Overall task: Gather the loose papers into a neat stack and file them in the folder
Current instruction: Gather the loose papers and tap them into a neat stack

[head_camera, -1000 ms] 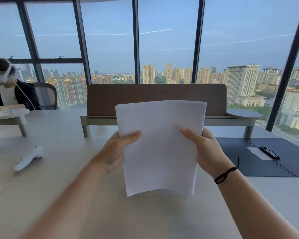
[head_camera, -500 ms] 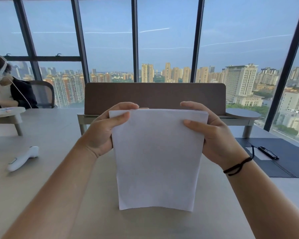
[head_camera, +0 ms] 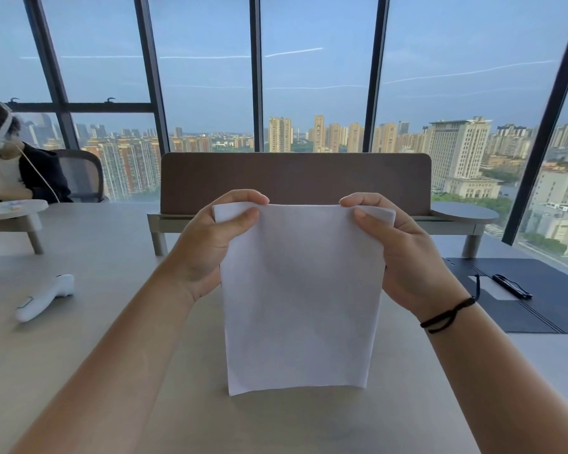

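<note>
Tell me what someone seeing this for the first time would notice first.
The white paper stack stands upright at center on the table, pinched at its top corners by the left hand and right hand. The dark folder lies open at far right, and city towers fill the windows behind.

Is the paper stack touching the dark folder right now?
Apart. The head view shows the paper stack in both hands, bare table between it and the folder.

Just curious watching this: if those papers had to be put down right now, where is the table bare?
Bare table lies under the papers, between the white handheld device at left and the open folder at right. Another bare strip runs in front of the brown divider. The folder side is more crowded: a pen lies on it.
</note>
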